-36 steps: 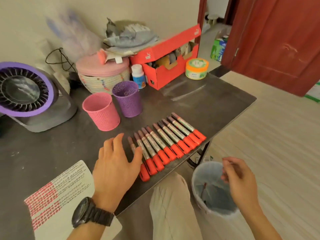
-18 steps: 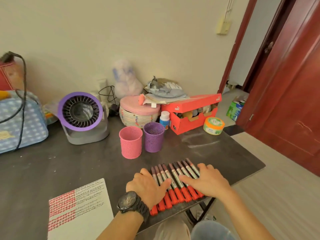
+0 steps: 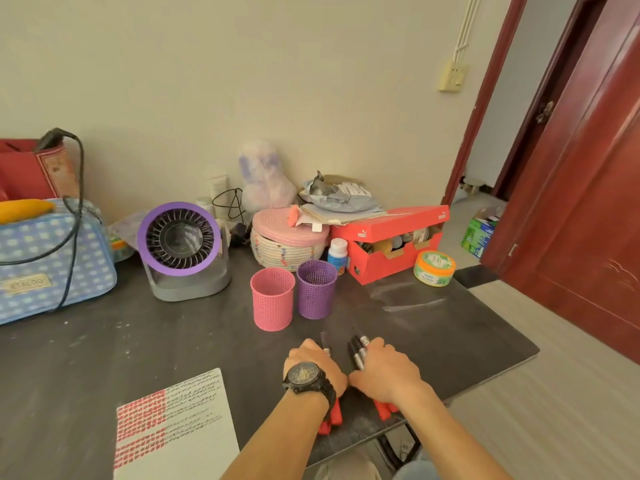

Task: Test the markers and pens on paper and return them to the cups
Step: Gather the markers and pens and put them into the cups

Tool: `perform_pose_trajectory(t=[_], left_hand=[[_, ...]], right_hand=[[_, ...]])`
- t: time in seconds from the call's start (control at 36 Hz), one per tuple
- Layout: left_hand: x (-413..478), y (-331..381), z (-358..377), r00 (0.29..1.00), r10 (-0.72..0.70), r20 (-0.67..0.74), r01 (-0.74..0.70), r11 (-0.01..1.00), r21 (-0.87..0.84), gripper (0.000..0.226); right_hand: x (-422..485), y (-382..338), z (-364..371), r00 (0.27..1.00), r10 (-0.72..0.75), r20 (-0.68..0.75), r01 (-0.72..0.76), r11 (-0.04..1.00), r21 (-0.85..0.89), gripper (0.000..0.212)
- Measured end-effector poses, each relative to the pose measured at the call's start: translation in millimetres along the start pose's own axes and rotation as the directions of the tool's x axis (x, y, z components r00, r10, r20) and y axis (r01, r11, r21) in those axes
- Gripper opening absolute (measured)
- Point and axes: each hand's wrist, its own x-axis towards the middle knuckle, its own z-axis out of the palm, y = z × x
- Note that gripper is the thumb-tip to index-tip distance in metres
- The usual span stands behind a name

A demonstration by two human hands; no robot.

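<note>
Return step, I judge: my left hand (image 3: 313,367) and right hand (image 3: 386,374) each clench a bundle of markers (image 3: 358,356); next, lift toward the pink cup (image 3: 272,301) and purple cup (image 3: 317,291) at eleven o'clock.

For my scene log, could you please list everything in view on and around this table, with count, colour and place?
markers: two bunches, number hidden, dark barrels with red caps, near table edge under the hands
pink cup: one, pink, behind the markers
purple cup: one, purple, right beside the pink one
paper: one, white with red and black marks, near left
fan: one, purple and grey, back left
bag: one, blue checked, far left
basket: one, pale with pink lid, back centre
bottle: one, white cap, between basket and shoebox
shoebox: one, red, back right
tub: one, orange and green, right of shoebox
table: one, dark grey
door: one, red-brown, right
left hand: black watch, grips left bunch
right hand: grips right bunch
</note>
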Motion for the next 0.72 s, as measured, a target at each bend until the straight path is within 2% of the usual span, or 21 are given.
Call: perform_pose_trajectory(t=[0.11, 0.22, 0.31, 0.36, 0.44, 0.5, 0.58, 0.67, 0.72], left_hand=[[3.7, -6.5, -10.7, 0.993, 0.103, 0.048, -0.108, 0.988, 0.111, 0.048], [4.0, -24.5, -23.3, 0.983, 0.167, 0.072, -0.169, 0.985, 0.031, 0.041], [2.3, -41.7, -30.4, 0.967, 0.237, 0.092, -0.228, 0.968, -0.106, 0.04], [1.9, -54.9, -31.3, 0.955, 0.287, 0.072, -0.257, 0.926, -0.278, 0.029], [1.7, -71.4, -29.0, 0.947, 0.31, -0.082, -0.303, 0.781, -0.546, 0.027], [0.1, -78.0, -28.3, 0.939, 0.274, -0.209, -0.342, 0.67, -0.659, 0.03], [-4.1, -81.9, -25.7, 0.919, 0.204, -0.338, -0.394, 0.523, -0.755, 0.029], [-10.2, -82.1, -21.8, 0.883, 0.152, -0.443, -0.461, 0.451, -0.765, 0.03], [-14.4, -81.0, -18.8, 0.859, 0.122, -0.498, -0.499, 0.423, -0.757, 0.034]], right_hand=[[-1.8, -16.8, 2.0, 1.0, 0.012, -0.024, -0.013, 0.998, -0.063, 0.061], [-1.4, -25.4, 2.5, 0.999, 0.008, -0.043, -0.011, 0.998, -0.069, 0.053], [-2.3, -24.7, 2.6, 0.998, -0.008, -0.068, 0.005, 0.999, -0.051, 0.046], [-3.2, -22.5, 1.4, 0.998, -0.006, -0.067, 0.005, 1.0, -0.024, 0.046], [-5.9, -19.6, 1.1, 0.997, 0.006, -0.071, -0.001, 0.997, 0.074, 0.044], [-6.6, -18.6, 3.7, 0.994, 0.024, -0.104, -0.001, 0.978, 0.209, 0.036], [-7.7, -21.1, 8.5, 0.99, 0.012, -0.14, 0.06, 0.864, 0.5, 0.024], [-12.1, -30.4, 12.4, 0.977, -0.009, -0.212, 0.175, 0.601, 0.78, 0.016], [-15.4, -36.6, 16.0, 0.947, 0.021, -0.32, 0.273, 0.469, 0.84, 0.019]])
